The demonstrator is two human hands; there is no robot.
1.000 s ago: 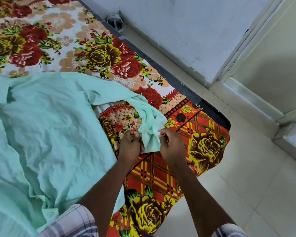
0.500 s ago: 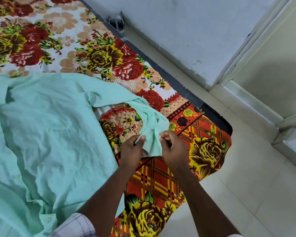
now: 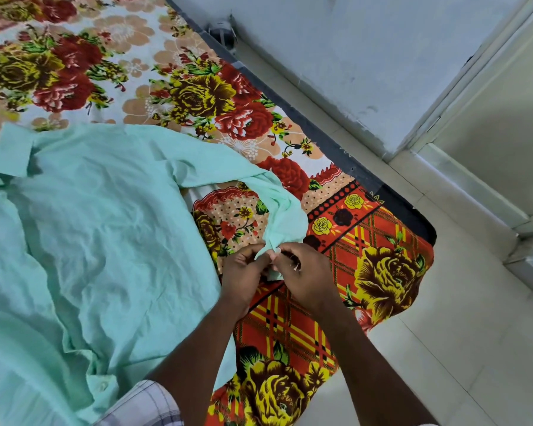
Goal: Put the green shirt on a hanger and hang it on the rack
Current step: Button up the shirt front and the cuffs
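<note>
The pale green shirt lies spread and wrinkled over the flowered bedsheet, its collar at the far left. One sleeve runs right toward the bed's corner and bunches at the cuff. My left hand and my right hand meet at that cuff, each pinching its edge between thumb and fingers, close together. No hanger or rack is in view.
The bed's corner hangs over a light tiled floor at the right. A grey wall runs along the bed's far side, with a door frame at the right. A small dark fitting sits at the wall's base.
My hands have drawn closer together on the cuff, and the cloth between them is now more gathered. The shirt's body has stayed where it lay.
</note>
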